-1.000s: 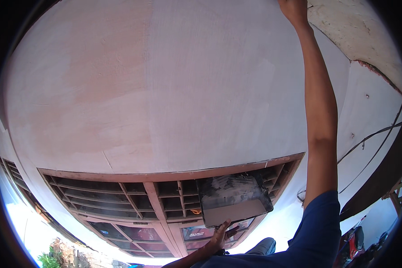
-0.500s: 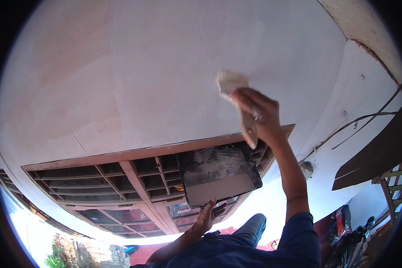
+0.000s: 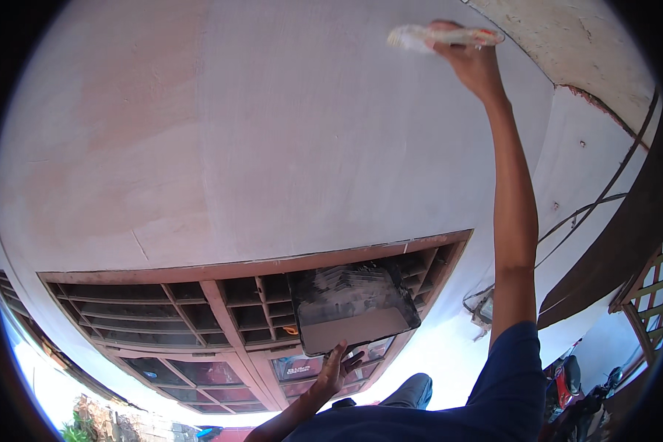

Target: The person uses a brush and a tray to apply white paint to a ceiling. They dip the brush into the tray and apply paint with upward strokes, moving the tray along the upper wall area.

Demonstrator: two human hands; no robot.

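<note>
My right hand (image 3: 468,59) is raised high near the top of the wall and closed round the handle of a wide paintbrush (image 3: 412,37). The bristles point left, at or close to the wall (image 3: 287,147), whose surface is whitish with pinkish patches on the left. Lower down, my left hand (image 3: 334,370) grips the near edge of a black paint tray (image 3: 353,303). Pale paint lies in the tray's near part, and smears mark its ribbed slope. The left fingers are partly hidden under the tray.
Behind the tray is a brown window frame (image 3: 225,313) with slatted vents and panes. Dark cables (image 3: 604,202) run along the right wall, near a small fixture (image 3: 484,308). Motorbikes (image 3: 586,398) stand low on the right, and a ceiling edge (image 3: 545,70) borders the wall.
My right hand has moved up and to the right with the paintbrush, which has turned from upright to nearly level. My left hand still holds the tray, slightly lower in view.
</note>
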